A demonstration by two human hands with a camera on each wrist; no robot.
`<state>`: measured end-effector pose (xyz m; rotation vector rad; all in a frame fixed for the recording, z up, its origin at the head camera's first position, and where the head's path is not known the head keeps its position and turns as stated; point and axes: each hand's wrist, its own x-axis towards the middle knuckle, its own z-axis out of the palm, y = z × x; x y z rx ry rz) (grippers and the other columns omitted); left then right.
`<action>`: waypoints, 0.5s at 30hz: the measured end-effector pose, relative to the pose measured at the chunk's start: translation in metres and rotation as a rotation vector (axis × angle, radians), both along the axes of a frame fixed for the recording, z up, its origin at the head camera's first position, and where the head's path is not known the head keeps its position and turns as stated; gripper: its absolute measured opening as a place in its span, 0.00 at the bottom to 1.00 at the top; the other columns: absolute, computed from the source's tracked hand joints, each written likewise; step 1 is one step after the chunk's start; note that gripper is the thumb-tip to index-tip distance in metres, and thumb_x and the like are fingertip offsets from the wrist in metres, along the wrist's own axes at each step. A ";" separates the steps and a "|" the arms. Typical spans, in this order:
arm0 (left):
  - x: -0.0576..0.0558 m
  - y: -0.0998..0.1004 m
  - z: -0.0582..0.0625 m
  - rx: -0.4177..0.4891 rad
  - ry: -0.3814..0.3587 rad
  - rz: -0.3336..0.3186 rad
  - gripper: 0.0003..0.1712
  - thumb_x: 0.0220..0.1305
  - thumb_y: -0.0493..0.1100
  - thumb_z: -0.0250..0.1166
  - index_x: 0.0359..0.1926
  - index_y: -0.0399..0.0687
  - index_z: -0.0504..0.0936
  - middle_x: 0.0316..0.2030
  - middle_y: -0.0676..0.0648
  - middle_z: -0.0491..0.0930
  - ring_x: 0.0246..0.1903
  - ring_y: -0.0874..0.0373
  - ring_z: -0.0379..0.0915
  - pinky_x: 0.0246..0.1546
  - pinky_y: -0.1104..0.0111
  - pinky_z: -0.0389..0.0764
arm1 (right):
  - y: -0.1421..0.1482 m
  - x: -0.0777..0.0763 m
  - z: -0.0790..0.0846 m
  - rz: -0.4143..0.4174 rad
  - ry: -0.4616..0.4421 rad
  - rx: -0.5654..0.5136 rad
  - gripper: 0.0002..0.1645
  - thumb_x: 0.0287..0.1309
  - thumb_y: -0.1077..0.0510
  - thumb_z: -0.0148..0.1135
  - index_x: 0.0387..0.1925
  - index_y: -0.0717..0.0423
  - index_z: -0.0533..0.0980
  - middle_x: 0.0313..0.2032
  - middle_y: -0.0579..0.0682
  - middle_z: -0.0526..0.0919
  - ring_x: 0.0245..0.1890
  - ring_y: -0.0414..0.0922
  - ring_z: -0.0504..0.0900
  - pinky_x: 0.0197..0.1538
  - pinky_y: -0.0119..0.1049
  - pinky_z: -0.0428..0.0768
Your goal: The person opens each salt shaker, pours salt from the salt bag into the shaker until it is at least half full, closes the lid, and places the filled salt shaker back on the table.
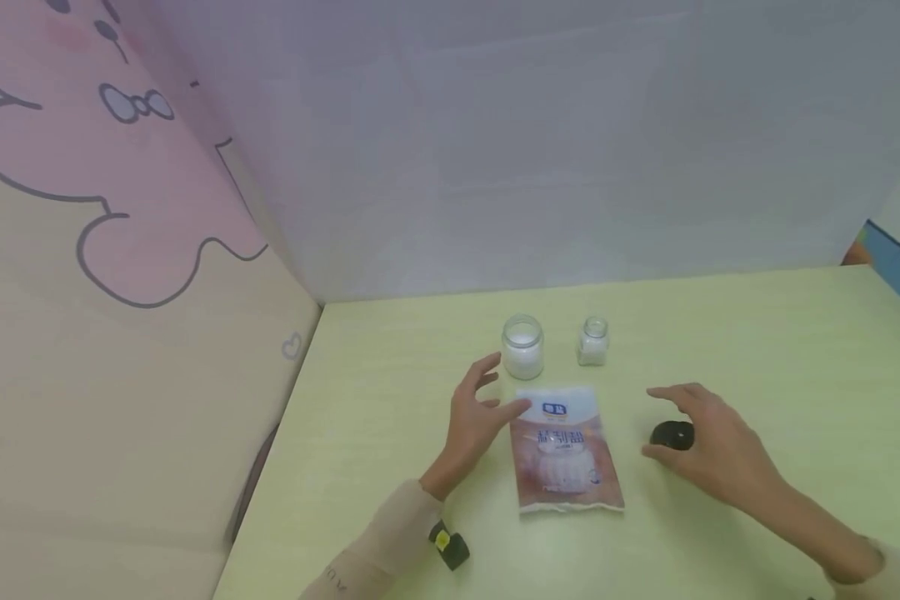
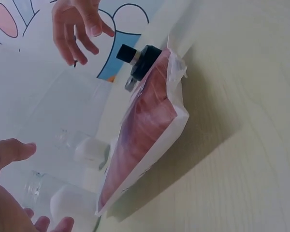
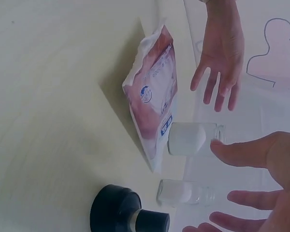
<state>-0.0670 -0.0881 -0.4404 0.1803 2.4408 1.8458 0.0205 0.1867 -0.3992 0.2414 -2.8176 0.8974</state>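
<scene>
A brown and white bag of salt [image 1: 565,454] with printed lettering lies flat on the table, between the two hands. My left hand [image 1: 476,417] hovers by the bag's upper left corner, fingers spread and holding nothing. Behind the bag stand a wide open glass jar [image 1: 522,350] and a smaller open glass jar [image 1: 592,342], both part filled with white grains. To the right, my right hand [image 1: 720,450] hangs over a black round object [image 3: 117,209] with a silver ring and a narrower black top. Its fingers are apart, and the right wrist view shows them away from that object.
The pale yellow-green table [image 1: 390,375] meets a grey-white backdrop [image 1: 570,150] behind the jars. A cartoon-printed panel [image 1: 157,333] rises along the left edge. Near the left sleeve [image 1: 390,533] is a small black item with a yellow mark [image 1: 450,546].
</scene>
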 end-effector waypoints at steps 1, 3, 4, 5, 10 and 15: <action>-0.002 0.000 -0.002 0.008 0.000 0.006 0.42 0.47 0.43 0.76 0.64 0.50 0.68 0.62 0.53 0.69 0.59 0.53 0.67 0.51 0.58 0.78 | 0.002 0.000 -0.001 -0.001 -0.005 0.004 0.40 0.35 0.53 0.79 0.53 0.61 0.74 0.49 0.62 0.75 0.46 0.65 0.74 0.36 0.63 0.77; -0.006 0.001 -0.005 0.021 -0.002 0.021 0.43 0.47 0.44 0.76 0.64 0.51 0.68 0.62 0.54 0.69 0.59 0.54 0.67 0.50 0.59 0.79 | 0.006 0.000 -0.004 -0.003 -0.014 0.014 0.41 0.35 0.51 0.79 0.53 0.61 0.73 0.50 0.63 0.75 0.47 0.66 0.74 0.35 0.65 0.76; -0.008 0.002 -0.008 0.026 -0.003 0.030 0.43 0.46 0.44 0.76 0.64 0.51 0.68 0.61 0.55 0.69 0.58 0.54 0.67 0.50 0.60 0.79 | 0.008 0.000 -0.006 -0.002 -0.019 0.018 0.41 0.35 0.50 0.79 0.53 0.62 0.73 0.50 0.64 0.75 0.47 0.66 0.73 0.36 0.65 0.76; -0.011 0.002 -0.010 0.030 -0.002 0.040 0.43 0.46 0.43 0.76 0.64 0.51 0.68 0.61 0.55 0.69 0.58 0.55 0.67 0.49 0.61 0.80 | 0.010 0.000 -0.008 -0.002 -0.027 0.023 0.42 0.36 0.50 0.79 0.53 0.62 0.73 0.50 0.65 0.75 0.46 0.67 0.73 0.36 0.65 0.76; -0.022 0.006 -0.020 0.058 0.017 0.077 0.43 0.44 0.41 0.77 0.63 0.49 0.69 0.60 0.54 0.70 0.58 0.53 0.68 0.48 0.60 0.80 | 0.017 -0.002 -0.016 -0.015 -0.099 0.033 0.44 0.35 0.46 0.79 0.53 0.63 0.72 0.49 0.66 0.75 0.43 0.65 0.75 0.33 0.61 0.78; -0.032 0.013 -0.022 0.091 0.031 0.094 0.43 0.44 0.41 0.77 0.63 0.50 0.69 0.60 0.51 0.71 0.58 0.49 0.67 0.51 0.56 0.78 | 0.024 -0.003 -0.028 -0.029 -0.170 0.030 0.45 0.32 0.46 0.80 0.51 0.64 0.73 0.45 0.67 0.76 0.40 0.62 0.76 0.32 0.57 0.79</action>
